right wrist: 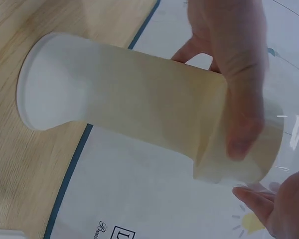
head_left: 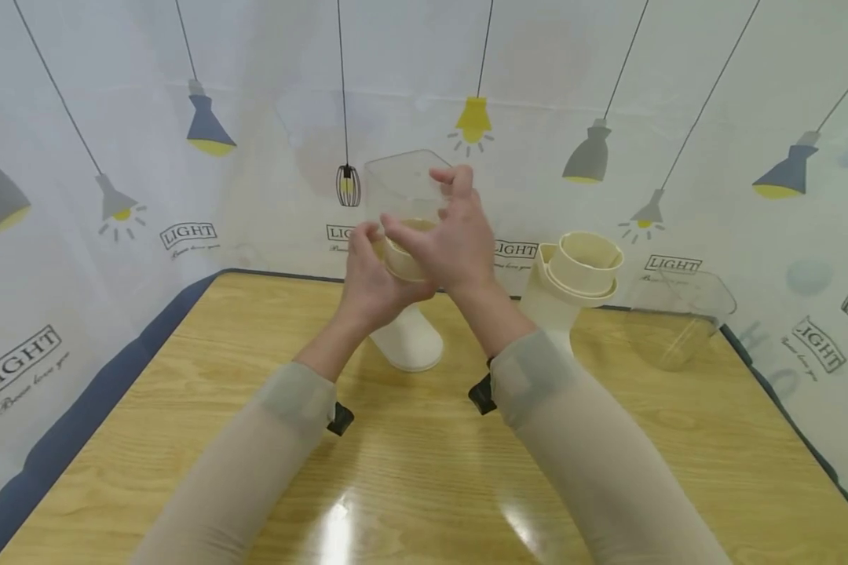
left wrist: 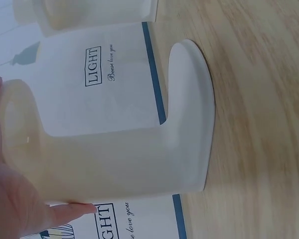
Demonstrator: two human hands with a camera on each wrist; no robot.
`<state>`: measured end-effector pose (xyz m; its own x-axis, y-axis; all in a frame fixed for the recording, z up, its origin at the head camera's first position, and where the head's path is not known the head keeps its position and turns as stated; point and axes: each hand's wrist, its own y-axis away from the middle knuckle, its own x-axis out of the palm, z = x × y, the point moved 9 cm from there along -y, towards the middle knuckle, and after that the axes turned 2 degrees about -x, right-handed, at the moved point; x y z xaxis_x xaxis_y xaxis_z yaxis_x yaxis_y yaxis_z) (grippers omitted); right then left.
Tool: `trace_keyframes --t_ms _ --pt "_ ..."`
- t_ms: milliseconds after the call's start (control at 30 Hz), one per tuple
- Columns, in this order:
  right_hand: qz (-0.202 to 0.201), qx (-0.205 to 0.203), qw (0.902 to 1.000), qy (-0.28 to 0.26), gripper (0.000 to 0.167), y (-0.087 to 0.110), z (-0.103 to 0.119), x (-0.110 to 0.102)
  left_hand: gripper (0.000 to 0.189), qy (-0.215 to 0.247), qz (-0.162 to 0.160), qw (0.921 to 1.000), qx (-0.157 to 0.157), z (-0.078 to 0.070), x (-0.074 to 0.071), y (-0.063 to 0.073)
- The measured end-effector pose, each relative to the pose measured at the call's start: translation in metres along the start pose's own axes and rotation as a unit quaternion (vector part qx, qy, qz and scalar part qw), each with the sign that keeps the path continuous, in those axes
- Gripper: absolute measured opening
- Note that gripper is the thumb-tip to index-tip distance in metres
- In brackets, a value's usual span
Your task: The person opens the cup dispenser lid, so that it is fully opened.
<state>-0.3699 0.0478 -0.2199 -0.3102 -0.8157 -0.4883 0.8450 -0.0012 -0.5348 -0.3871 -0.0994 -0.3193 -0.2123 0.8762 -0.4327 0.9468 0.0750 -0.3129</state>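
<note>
A cream plastic stand with a round collar at its top stands upright near the table's back edge. My left hand grips its collar from the left, the thumb lying across the collar in the right wrist view. Above the collar rises a clear plastic container, faint against the backdrop. My right hand holds the container from the right, thumb on the near side and fingers bent behind. Where the container's lower end meets the collar is largely hidden by the hands.
A second cream stand with a round top stands to the right, behind my right forearm. Farther right, another clear container rests on the wooden table. A printed cloth backdrop hangs behind the table.
</note>
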Motion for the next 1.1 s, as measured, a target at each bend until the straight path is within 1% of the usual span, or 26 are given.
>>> trace_keyframes --t_ms 100,167,267,333,367,467,533,633,700,800,867,933,967,1033,1100 --pt "-0.009 0.018 0.9998 -0.005 0.082 0.000 -0.001 -0.004 0.129 0.003 0.006 1.0000 -0.005 0.001 0.001 0.000" --pt "-0.007 0.023 0.9997 0.001 0.081 0.000 -0.001 -0.004 0.130 0.006 0.008 0.9999 -0.008 0.002 0.000 0.000" --pt "0.011 0.005 0.9996 0.026 0.079 0.001 0.006 -0.001 0.129 0.001 0.010 0.9999 -0.005 0.002 -0.001 0.001" --pt "0.015 -0.004 0.9991 0.040 0.078 0.000 0.010 0.000 0.129 0.003 0.012 0.9999 -0.002 0.001 -0.002 0.001" --pt "0.014 -0.003 0.9990 0.042 0.078 -0.001 0.011 -0.001 0.128 0.003 0.014 0.9999 -0.001 0.002 -0.002 0.001" --pt "0.008 0.018 0.9994 0.028 0.077 -0.003 0.009 -0.004 0.128 0.005 0.012 0.9999 0.002 0.002 -0.004 0.001" --pt "0.015 0.026 0.9993 0.025 0.077 -0.003 0.009 -0.003 0.128 0.003 0.010 0.9999 0.001 0.003 -0.004 0.001" --pt "0.028 0.011 0.9985 0.046 0.076 -0.002 0.012 -0.002 0.129 -0.001 0.014 0.9999 0.003 0.003 -0.002 0.001" --pt "0.025 0.008 0.9983 0.053 0.075 -0.003 0.012 -0.005 0.130 -0.001 0.019 0.9998 0.007 0.002 -0.001 0.001" --pt "0.014 0.029 0.9988 0.037 0.072 -0.003 0.009 -0.010 0.130 0.004 0.020 0.9997 0.011 0.000 -0.001 0.001" --pt "0.018 0.036 0.9985 0.036 0.072 -0.003 0.010 -0.011 0.130 0.004 0.019 0.9997 0.012 0.001 -0.001 0.001" --pt "0.036 0.021 0.9974 0.059 0.073 -0.002 0.015 -0.007 0.128 -0.001 0.020 0.9997 0.015 0.001 -0.001 0.001" --pt "0.043 0.007 0.9962 0.075 0.074 -0.002 0.019 -0.006 0.126 -0.005 0.022 0.9995 0.022 0.000 -0.001 0.000" --pt "0.049 -0.011 0.9938 0.099 0.076 -0.003 0.025 -0.005 0.126 -0.012 0.021 0.9993 0.028 0.000 -0.001 -0.001" --pt "0.046 -0.010 0.9939 0.100 0.077 -0.006 0.026 -0.007 0.126 -0.010 0.020 0.9992 0.033 0.001 -0.001 -0.002"
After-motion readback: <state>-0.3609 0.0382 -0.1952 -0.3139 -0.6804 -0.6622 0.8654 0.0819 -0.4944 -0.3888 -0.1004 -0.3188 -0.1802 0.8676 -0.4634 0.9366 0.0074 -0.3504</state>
